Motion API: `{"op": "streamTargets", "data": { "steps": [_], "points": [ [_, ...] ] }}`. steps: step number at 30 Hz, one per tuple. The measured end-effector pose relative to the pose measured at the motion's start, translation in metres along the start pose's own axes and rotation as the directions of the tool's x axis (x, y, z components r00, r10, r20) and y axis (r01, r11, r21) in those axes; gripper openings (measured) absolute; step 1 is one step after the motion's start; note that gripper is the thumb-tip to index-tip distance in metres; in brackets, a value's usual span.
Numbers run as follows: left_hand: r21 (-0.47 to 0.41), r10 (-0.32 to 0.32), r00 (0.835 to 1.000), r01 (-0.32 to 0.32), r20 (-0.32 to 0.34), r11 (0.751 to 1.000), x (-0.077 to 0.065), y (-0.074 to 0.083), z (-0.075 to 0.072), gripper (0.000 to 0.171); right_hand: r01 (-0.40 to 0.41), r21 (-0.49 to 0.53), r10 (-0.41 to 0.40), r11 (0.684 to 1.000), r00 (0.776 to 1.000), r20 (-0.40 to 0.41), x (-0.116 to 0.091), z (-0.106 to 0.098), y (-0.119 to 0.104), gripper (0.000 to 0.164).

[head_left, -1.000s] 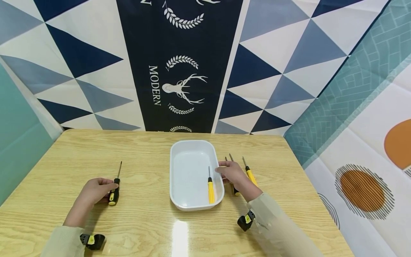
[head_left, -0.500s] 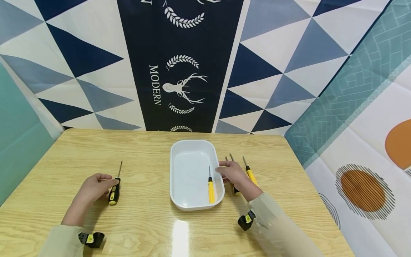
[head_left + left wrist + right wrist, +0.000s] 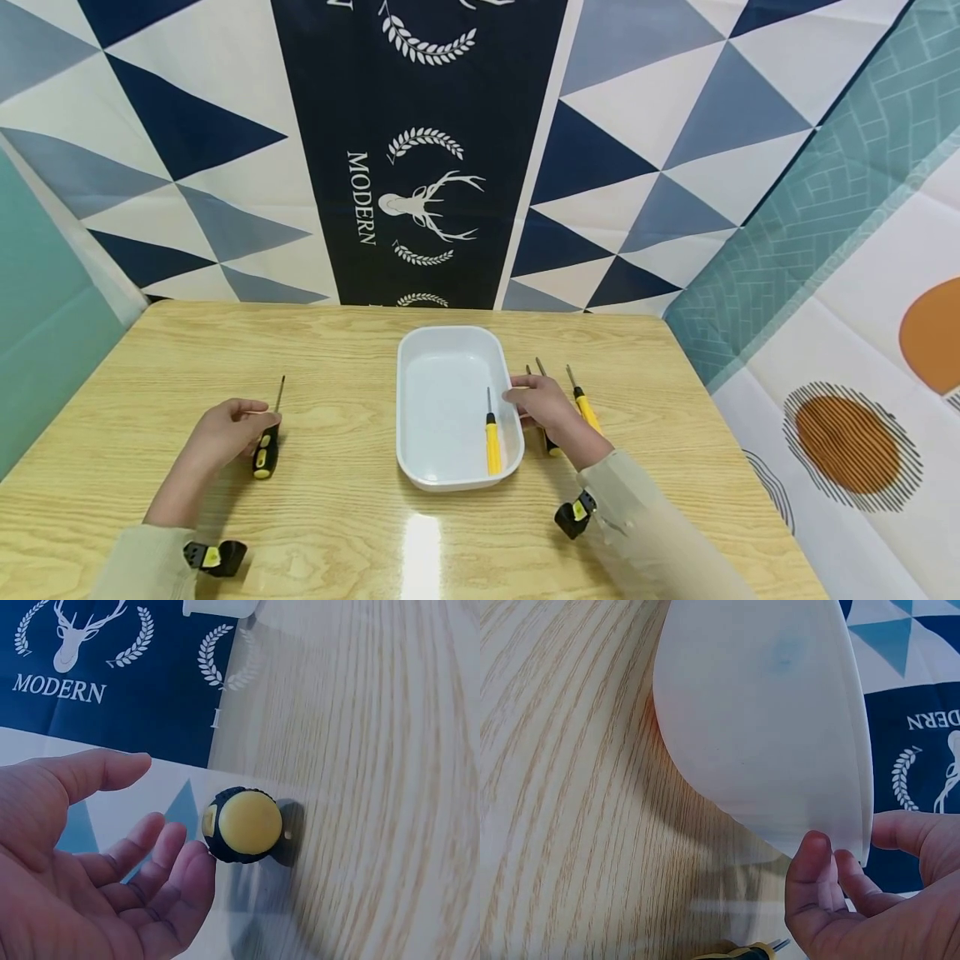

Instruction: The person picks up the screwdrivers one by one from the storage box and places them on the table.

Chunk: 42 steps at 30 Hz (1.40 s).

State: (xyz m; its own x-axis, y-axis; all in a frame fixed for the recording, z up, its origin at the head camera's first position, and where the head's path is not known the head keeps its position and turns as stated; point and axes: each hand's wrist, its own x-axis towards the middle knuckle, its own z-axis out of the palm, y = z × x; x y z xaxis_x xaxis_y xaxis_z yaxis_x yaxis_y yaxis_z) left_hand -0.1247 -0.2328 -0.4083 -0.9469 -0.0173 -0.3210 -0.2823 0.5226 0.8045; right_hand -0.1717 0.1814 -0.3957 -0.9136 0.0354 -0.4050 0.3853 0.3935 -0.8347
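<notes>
A screwdriver with a black and yellow handle (image 3: 266,454) lies on the table at left, its shaft pointing away. My left hand (image 3: 223,435) is beside it with fingers loosely bent. In the left wrist view, the thumb stands apart from the yellow handle end (image 3: 251,823), while the fingertips are close to it; contact is unclear. At centre is a white plastic tray (image 3: 442,392) holding one yellow-handled screwdriver (image 3: 492,446). My right hand (image 3: 546,406) pinches the tray's right rim, thumb inside and fingers against the outer wall (image 3: 757,727).
Right of the tray lie a yellow-handled screwdriver (image 3: 587,408) and darker-handled screwdrivers (image 3: 553,451), partly hidden by the right hand and forearm. The wooden table (image 3: 337,533) ends at a patterned cloth backdrop (image 3: 435,108).
My left hand has loosened and shifted slightly forward along the screwdriver, which stays in place. The right hand and the tray have not moved.
</notes>
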Motion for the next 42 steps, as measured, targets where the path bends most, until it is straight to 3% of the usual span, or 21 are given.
{"op": "streamTargets", "data": {
  "steps": [5,13,20,27,36,42],
  "points": [
    [-0.046,0.009,1.000,-0.008,0.026,0.999,0.001,0.002,0.000,0.061,-0.012,0.002,0.012,1.000,1.000,-0.001,0.001,0.000,0.000,0.041],
    [-0.049,0.025,0.999,-0.024,0.025,0.999,0.000,0.003,0.001,0.064,-0.006,0.007,0.006,1.000,1.000,0.009,-0.001,0.000,-0.003,0.041],
    [-0.096,0.096,0.995,-0.094,0.017,0.991,-0.002,0.008,0.001,0.066,-0.014,-0.007,0.014,1.000,1.000,0.003,0.000,0.000,-0.003,0.041],
    [-0.202,0.205,0.979,-0.198,0.012,0.959,-0.002,0.008,0.006,0.061,-0.020,-0.007,0.020,1.000,1.000,0.000,0.001,0.000,-0.002,0.040],
    [-0.142,0.289,0.957,-0.289,-0.021,0.947,-0.001,0.014,0.017,0.058,-0.011,-0.001,0.011,1.000,1.000,-0.003,0.001,0.000,0.000,0.040],
    [-0.157,0.328,0.944,-0.330,-0.037,0.931,0.000,0.019,0.022,0.053,-0.009,-0.003,0.009,1.000,1.000,0.000,0.001,0.000,0.000,0.040]
  ]
}}
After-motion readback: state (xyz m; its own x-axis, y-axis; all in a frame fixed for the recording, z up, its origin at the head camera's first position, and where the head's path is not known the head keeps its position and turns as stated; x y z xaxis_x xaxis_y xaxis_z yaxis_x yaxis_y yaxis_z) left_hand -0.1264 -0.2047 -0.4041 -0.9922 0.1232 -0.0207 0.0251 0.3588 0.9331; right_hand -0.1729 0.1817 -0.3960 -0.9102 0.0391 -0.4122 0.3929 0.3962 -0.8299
